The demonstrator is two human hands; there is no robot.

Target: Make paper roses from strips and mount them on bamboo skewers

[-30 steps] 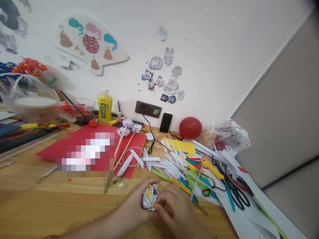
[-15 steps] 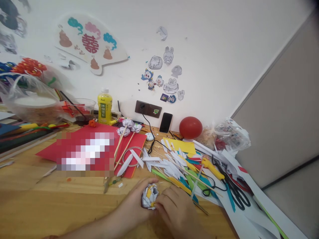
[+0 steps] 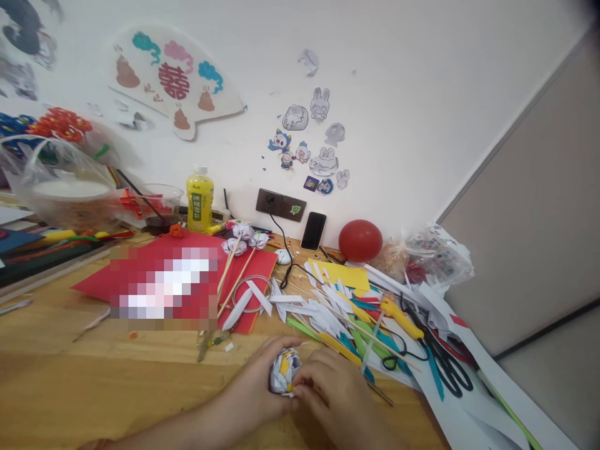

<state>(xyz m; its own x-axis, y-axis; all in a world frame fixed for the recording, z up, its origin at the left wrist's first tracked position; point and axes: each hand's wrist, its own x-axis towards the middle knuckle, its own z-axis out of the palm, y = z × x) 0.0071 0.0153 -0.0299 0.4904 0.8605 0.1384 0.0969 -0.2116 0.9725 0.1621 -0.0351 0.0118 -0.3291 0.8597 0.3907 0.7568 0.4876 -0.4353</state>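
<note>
Left hand (image 3: 267,384) half curled round folded-paper ball (image 3: 284,371), bottom center; right hand (image 3: 330,390) pinching its yellow edge, thumb against index. Ball faceted, white-and-yellow. Forearms angle in from bottom edge. Loose folded paper strips (image 3: 323,315) right of center, yellow glue gun (image 3: 400,317) beside, on wooden surface (image 3: 154,387).

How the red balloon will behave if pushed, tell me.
The red balloon is probably light for its size, since it looks inflated. Its rounded underside suggests it would roll easily, though the wall behind should limit backward travel. Its smooth, shiny skin may feel slippery in a loose grip.
</note>
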